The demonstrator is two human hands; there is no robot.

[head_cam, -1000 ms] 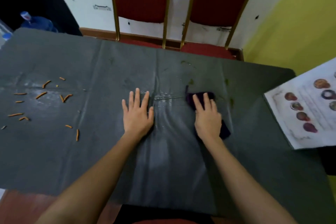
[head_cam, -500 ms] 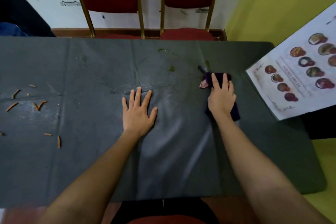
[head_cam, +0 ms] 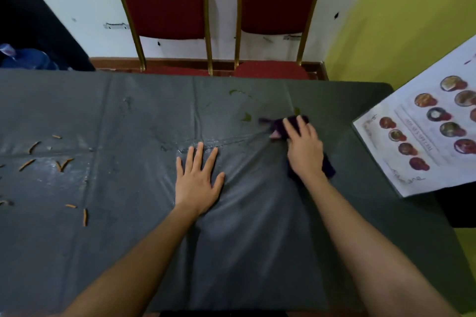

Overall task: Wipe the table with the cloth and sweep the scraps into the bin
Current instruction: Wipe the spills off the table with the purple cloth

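A dark grey cover lies over the table (head_cam: 128,252). My right hand (head_cam: 305,150) presses flat on a dark purple cloth (head_cam: 279,123) at the right of the middle, most of the cloth hidden beneath the palm. Greenish smears (head_cam: 246,117) mark the cover just left of the cloth. My left hand (head_cam: 198,177) rests flat on the cover at the middle, fingers spread, holding nothing. Several orange scraps (head_cam: 61,163) lie scattered at the far left. No bin is in view.
Two red chairs with gold frames (head_cam: 164,2) stand against the table's far edge. A printed menu sheet (head_cam: 422,134) overhangs the right edge. A blue water bottle (head_cam: 25,59) sits beyond the far left corner. The yellow wall is at the right.
My right hand slid the cloth rightward from the middle, then back a little to the left. The left hand stayed planted. The view shifted right, then back.
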